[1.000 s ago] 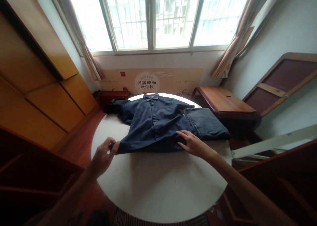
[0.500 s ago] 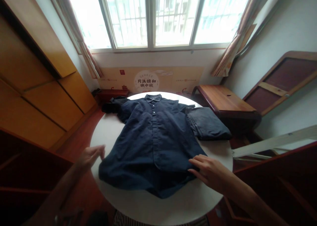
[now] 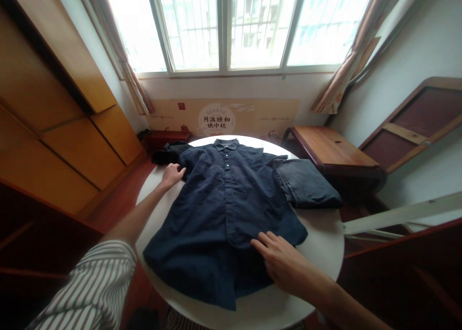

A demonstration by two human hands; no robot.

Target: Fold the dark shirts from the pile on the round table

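A dark navy short-sleeved shirt point(image 3: 209, 209) lies front up on a round white table point(image 3: 314, 296), its collar pointing at the window and its hem toward me. My left hand point(image 3: 173, 176) is at the sleeve on the left, fingers bent in and closed at the fabric's edge. Over the lower right front, close to the hem, my right hand point(image 3: 279, 260) rests with its fingers slightly bent and apart; its thumb is hidden. The shirt's bottom edge spreads in loose folds, its middle hanging nearest to me.
A folded dark grey garment point(image 3: 308, 183) sits at the table's right side, touching the shirt. Bunched black cloth point(image 3: 169, 152) lies at the back left. Beyond stand a wooden bench point(image 3: 335, 147) and a window; yellow cabinets point(image 3: 72, 151) line the left.
My left hand has moved forward from beside the hem to the left sleeve. My right hand has slid left across the lower front. The hem lies flatter and reaches closer to me.
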